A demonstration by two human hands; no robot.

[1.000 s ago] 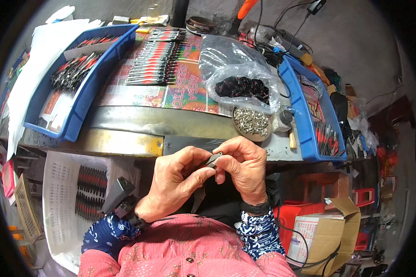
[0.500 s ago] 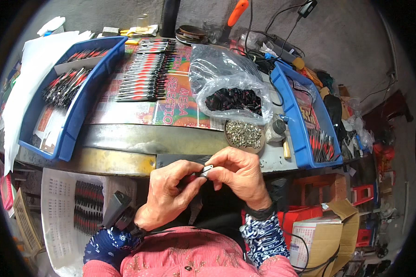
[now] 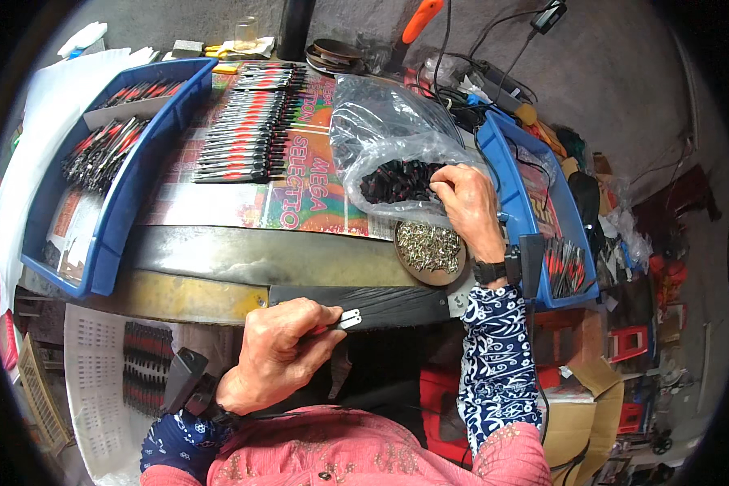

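Note:
Low over the table's front edge, my left hand [image 3: 287,348] is closed around a slim piece with flat silver slotted ends [image 3: 350,319]. The ends stick out past the thumb and forefinger; a bit of red shows, and the rest is hidden in the palm. My right hand [image 3: 470,204] reaches to the mouth of a clear plastic bag [image 3: 385,105], fingers pinched together at the right side of the small black parts [image 3: 389,182] inside. Whether a part is between those fingers is hidden. Just below the bag, a round dish [image 3: 431,279] holds many tiny metal pieces [image 3: 429,245].
Slim black, red and silver tools [image 3: 247,134] lie in a row on printed sheets. Blue trays with similar tools stand left [image 3: 117,235] and right [image 3: 525,239]. Below the table are a white crate [image 3: 89,389] and a cardboard box [image 3: 607,413]. Cables [image 3: 437,65] hang at the back.
My right hand has left the piece held beside my left hand and moved up and right to the bag's mouth. My left hand keeps its hold, slightly lower.

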